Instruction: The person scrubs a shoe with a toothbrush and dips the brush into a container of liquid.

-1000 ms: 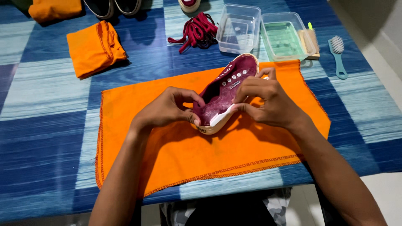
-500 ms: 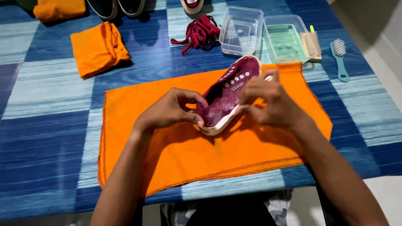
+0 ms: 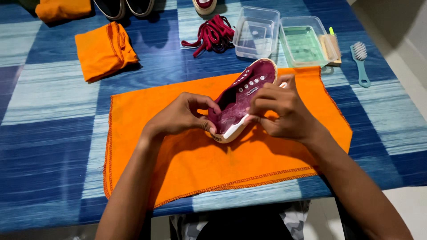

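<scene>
A maroon sneaker with a white sole and no laces lies tilted on a spread orange cloth. My left hand grips its heel end, thumb at the opening. My right hand holds the shoe's right side near the eyelets, fingers curled over the edge. The maroon laces lie in a heap further back on the table.
A folded orange cloth lies at back left. Two clear plastic tubs stand at the back, one with greenish liquid. A wooden brush and a teal brush lie at right. Other shoes sit at the far edge.
Both hands and the sneaker have stayed nearly in place; my right fingers have shifted slightly along the shoe's side.
</scene>
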